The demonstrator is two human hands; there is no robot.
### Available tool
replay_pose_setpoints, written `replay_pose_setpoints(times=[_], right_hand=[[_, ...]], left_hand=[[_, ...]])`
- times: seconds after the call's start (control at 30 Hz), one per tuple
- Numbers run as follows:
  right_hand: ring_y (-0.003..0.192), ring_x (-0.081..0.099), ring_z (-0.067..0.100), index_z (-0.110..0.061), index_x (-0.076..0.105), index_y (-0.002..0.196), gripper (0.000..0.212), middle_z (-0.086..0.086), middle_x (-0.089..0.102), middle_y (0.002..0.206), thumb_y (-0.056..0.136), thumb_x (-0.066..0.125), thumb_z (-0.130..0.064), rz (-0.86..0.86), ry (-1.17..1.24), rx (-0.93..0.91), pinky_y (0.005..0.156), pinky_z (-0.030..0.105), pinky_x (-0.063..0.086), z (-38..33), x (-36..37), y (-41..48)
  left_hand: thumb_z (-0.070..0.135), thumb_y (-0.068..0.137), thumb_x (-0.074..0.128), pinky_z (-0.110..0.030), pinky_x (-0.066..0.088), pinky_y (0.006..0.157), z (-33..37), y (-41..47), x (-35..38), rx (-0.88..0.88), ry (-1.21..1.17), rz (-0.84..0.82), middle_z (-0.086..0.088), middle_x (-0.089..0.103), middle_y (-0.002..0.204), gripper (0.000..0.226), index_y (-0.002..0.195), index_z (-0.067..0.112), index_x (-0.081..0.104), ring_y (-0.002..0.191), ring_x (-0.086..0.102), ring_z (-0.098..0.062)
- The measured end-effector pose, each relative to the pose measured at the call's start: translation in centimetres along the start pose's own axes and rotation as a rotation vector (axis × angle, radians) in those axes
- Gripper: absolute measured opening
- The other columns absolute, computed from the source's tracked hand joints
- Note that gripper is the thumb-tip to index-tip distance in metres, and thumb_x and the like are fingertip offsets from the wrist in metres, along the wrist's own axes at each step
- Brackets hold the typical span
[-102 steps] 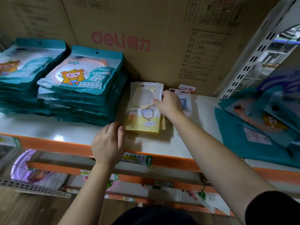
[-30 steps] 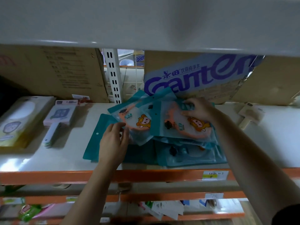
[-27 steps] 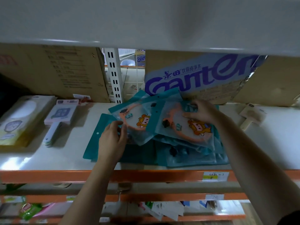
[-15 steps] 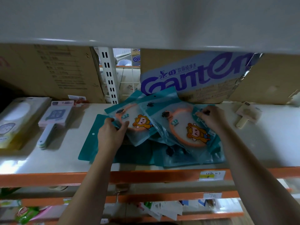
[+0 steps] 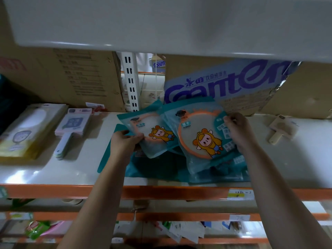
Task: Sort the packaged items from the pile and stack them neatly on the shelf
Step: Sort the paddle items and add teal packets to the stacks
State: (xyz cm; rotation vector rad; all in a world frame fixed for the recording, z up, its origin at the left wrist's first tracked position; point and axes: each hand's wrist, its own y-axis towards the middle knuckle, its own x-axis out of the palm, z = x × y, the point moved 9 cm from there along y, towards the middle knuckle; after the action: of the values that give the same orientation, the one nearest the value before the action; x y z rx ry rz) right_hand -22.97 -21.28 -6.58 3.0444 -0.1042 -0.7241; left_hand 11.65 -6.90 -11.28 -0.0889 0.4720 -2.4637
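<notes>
One teal packet (image 5: 152, 133) is gripped by the left hand (image 5: 124, 142), another (image 5: 201, 133) (overlapping it) by the right hand (image 5: 237, 130), above the pile (image 5: 161, 168).

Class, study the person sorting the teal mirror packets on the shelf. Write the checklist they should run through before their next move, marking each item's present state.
1. Left hand grips the left packet: ok.
2. Right hand grips the right packet: ok.
3. Both packets printed side up: ok.
4. Packets squared together: not ok; they lie fanned, the right one overlapping the left.
5. Packets lifted free of the pile beneath: cannot tell.
</notes>
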Motion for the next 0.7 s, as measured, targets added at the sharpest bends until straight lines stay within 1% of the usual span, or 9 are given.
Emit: replay_pose_setpoints(times=[0.03,0.1,0.17,0.23,0.3,0.37,0.47,0.57,0.7], right_hand=[[0.085,0.065,0.031,-0.012,0.056,0.1,0.021,0.012,0.066,0.092,0.097,0.051,-0.032,-0.006,0.031,0.013,0.079,0.047,0.053,-0.2,0.5,-0.3],[0.082,0.065,0.03,-0.011,0.057,0.097,0.021,0.013,0.067,0.09,0.098,0.05,-0.03,-0.033,0.062,0.029,0.073,0.043,0.053,-0.5,1.8,-0.9],[0.08,0.065,0.025,-0.011,0.058,0.096,0.017,0.009,0.066,0.088,0.1,0.049,-0.025,-0.071,0.126,0.052,0.068,0.034,0.05,-1.0,3.4,-1.7],[0.086,0.065,0.025,-0.011,0.059,0.097,0.015,0.007,0.067,0.092,0.1,0.049,-0.022,-0.115,0.19,0.059,0.074,0.035,0.053,-1.5,5.2,-2.4],[0.095,0.066,0.026,-0.014,0.062,0.103,0.017,0.007,0.069,0.101,0.098,0.052,-0.027,-0.135,0.2,0.06,0.087,0.044,0.054,-1.9,6.7,-2.9],[0.099,0.066,0.024,-0.019,0.062,0.107,0.016,0.005,0.069,0.107,0.097,0.053,-0.028,-0.135,0.238,0.068,0.091,0.046,0.053,-2.8,8.2,-3.6],[0.094,0.067,0.02,-0.022,0.062,0.103,0.013,0.003,0.07,0.104,0.101,0.049,-0.018,-0.149,0.329,0.07,0.082,0.038,0.053,-4.9,11.1,-5.3],[0.087,0.068,0.015,-0.02,0.062,0.099,0.016,0.002,0.07,0.098,0.101,0.047,-0.015,-0.124,0.379,0.05,0.075,0.032,0.052,-7.5,14.1,-7.8],[0.076,0.066,0.01,-0.019,0.062,0.09,0.019,0.0,0.069,0.089,0.101,0.047,-0.013,-0.017,0.435,0.07,0.073,0.031,0.051,-9.4,18.4,-11.3]], left_hand=[[0.004,0.09,0.065,-0.027,0.055,0.066,0.3,-0.2,-0.5,-0.002,-0.032,-0.018,-0.011,0.066,0.098,0.017,0.105,0.006,0.058,0.081,0.066,-0.018],[0.007,0.094,0.059,-0.029,0.055,0.069,0.6,-0.1,-2.1,0.002,-0.013,-0.031,-0.009,0.066,0.097,0.006,0.1,0.009,0.06,0.083,0.065,-0.018],[0.012,0.095,0.058,-0.039,0.055,0.079,0.6,0.3,-4.1,0.007,0.055,-0.012,-0.008,0.066,0.098,0.004,0.096,0.015,0.061,0.089,0.063,-0.021],[0.014,0.095,0.057,-0.046,0.054,0.087,0.8,0.6,-6.3,0.018,0.095,0.021,-0.009,0.066,0.098,0.006,0.098,0.015,0.063,0.094,0.063,-0.024],[0.016,0.096,0.055,-0.045,0.054,0.085,1.0,0.8,-8.3,0.045,0.123,0.036,-0.011,0.066,0.098,0.011,0.102,0.011,0.063,0.093,0.064,-0.027],[0.019,0.099,0.051,-0.049,0.053,0.085,1.3,1.0,-10.1,0.088,0.173,0.045,-0.014,0.066,0.097,0.011,0.099,0.013,0.06,0.093,0.064,-0.032],[0.023,0.101,0.048,-0.053,0.055,0.086,1.9,1.8,-13.2,0.135,0.167,0.053,-0.013,0.067,0.1,0.019,0.108,0.01,0.06,0.096,0.065,-0.033],[0.03,0.101,0.048,-0.053,0.056,0.083,3.0,2.7,-16.3,0.197,0.192,0.025,-0.013,0.068,0.098,0.021,0.103,0.012,0.059,0.091,0.067,-0.031],[0.024,0.102,0.048,-0.042,0.055,0.071,5.4,4.0,-21.4,0.315,0.245,0.022,-0.011,0.066,0.097,0.017,0.107,0.01,0.056,0.086,0.065,-0.026]])
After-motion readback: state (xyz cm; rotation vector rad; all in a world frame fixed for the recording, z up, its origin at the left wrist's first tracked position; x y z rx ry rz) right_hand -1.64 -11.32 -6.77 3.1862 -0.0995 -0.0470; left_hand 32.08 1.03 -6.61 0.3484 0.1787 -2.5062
